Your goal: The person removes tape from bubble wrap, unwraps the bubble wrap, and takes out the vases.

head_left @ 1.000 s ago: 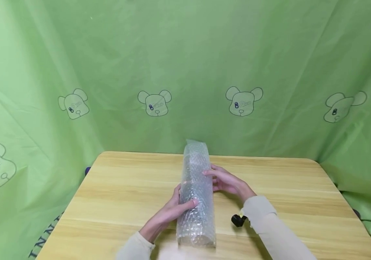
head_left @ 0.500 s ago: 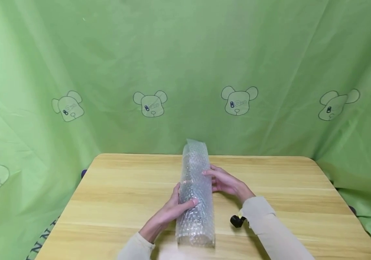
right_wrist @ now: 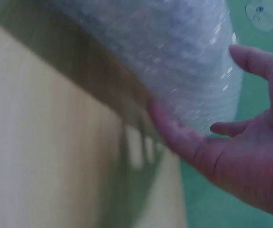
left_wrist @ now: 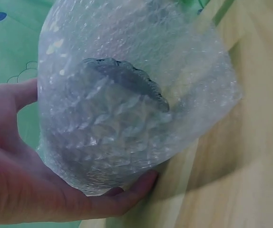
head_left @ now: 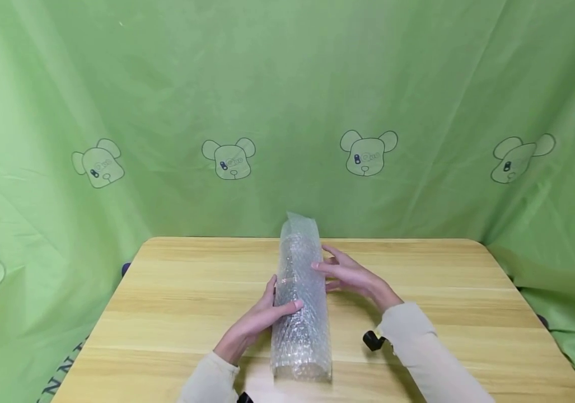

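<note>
A long roll of clear bubble wrap (head_left: 307, 336) lies on the wooden table, pointing away from me. Inside its near end, in the left wrist view, a grey scalloped rim (left_wrist: 127, 76) shows through the plastic. My left hand (head_left: 259, 320) grips the roll's left side, thumb on top, with other fingers curving beneath it. On the far right side my right hand (head_left: 353, 277) rests lightly against the wrap (right_wrist: 184, 61). Its thumb touches the top while the other fingers are loosely spread along the side, partly hidden by the roll.
The pale wooden table (head_left: 176, 313) extends to both sides of the roll. Behind it hangs a green sheet (head_left: 287, 112) with printed bear heads. A small black device (head_left: 373, 340) sticks out from the right cuff, low over the tabletop.
The right hand's fingers have spread and loosened at the roll's side. The left hand has shifted slightly away from me. The roll stays nearly in place while the head view drifts a little.
</note>
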The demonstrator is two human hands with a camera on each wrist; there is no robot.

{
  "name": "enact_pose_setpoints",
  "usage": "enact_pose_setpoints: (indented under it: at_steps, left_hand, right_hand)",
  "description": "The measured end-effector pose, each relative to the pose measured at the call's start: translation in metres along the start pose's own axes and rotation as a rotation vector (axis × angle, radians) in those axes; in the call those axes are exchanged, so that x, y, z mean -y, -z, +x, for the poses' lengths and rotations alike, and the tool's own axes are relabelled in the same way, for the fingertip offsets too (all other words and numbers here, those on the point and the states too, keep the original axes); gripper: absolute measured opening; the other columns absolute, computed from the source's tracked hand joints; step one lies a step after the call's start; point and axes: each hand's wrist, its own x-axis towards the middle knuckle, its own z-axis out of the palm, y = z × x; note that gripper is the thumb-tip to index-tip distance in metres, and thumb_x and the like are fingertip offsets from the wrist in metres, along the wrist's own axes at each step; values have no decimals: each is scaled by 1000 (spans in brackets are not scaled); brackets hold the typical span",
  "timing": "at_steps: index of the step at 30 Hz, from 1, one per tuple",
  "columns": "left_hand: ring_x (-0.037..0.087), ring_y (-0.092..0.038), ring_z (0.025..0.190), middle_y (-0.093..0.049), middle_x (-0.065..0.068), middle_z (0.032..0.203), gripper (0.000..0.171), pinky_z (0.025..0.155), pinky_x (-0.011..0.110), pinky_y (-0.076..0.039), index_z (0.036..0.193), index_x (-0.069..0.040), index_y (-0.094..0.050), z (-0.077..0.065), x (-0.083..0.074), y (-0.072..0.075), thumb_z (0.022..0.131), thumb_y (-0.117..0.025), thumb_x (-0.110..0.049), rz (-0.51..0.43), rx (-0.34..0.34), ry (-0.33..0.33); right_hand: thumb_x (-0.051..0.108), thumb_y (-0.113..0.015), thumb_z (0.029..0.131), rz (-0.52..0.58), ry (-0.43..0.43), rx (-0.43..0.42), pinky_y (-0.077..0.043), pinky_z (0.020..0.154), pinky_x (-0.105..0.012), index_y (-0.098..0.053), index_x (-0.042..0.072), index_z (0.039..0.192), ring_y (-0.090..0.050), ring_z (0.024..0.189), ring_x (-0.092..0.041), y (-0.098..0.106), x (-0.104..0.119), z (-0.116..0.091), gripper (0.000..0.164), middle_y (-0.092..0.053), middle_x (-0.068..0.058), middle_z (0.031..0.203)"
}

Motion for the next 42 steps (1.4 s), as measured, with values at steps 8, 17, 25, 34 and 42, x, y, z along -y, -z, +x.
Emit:
enact_pose_setpoints:
  at_steps: [8,17,25,34,42]
  left_hand:
    - [49,-29,145,-1,34,165,119,118,63,-28,162,-10,16,0,0,-5,91,-77,-32,-59,-4,-12]
    - [42,-45,134,-21,32,161,111,113,61,-38,164,-9,7,-4,1,-12,93,-75,-34,-90,-23,-20]
    - [52,-22,148,-9,36,163,117,118,70,-18,164,-10,8,-5,3,-22,91,-75,-46,-17,-71,-17]
    - [46,-22,149,-4,29,167,108,121,66,-16,165,-15,10,-6,2,-8,94,-71,-30,-105,16,-55]
    - [48,-20,150,1,30,167,108,121,64,-18,165,-15,9,-3,4,-13,95,-71,-33,-45,27,-105]
  right_hand:
    - [20,-71,97,-550,316,-234,-50,102,-62,-48,4,150,-49,132,-50,-18,39,-24,60,-48,-25,150]
    - [8,-75,92,-803,565,-133,-49,105,-56,-72,4,122,-57,128,-37,-47,75,-31,30,-64,-17,134]
    - [6,-78,89,-1012,569,-43,-46,109,-54,-75,2,114,-57,127,-39,-55,76,-20,26,-63,-21,135]
    - [5,-76,90,-1004,590,24,-49,107,-52,-75,1,113,-57,128,-40,-67,76,-11,23,-61,-23,137]
    - [3,-74,92,-988,546,96,-57,97,-44,-78,0,105,-64,118,-41,-69,77,-8,14,-64,-26,132]
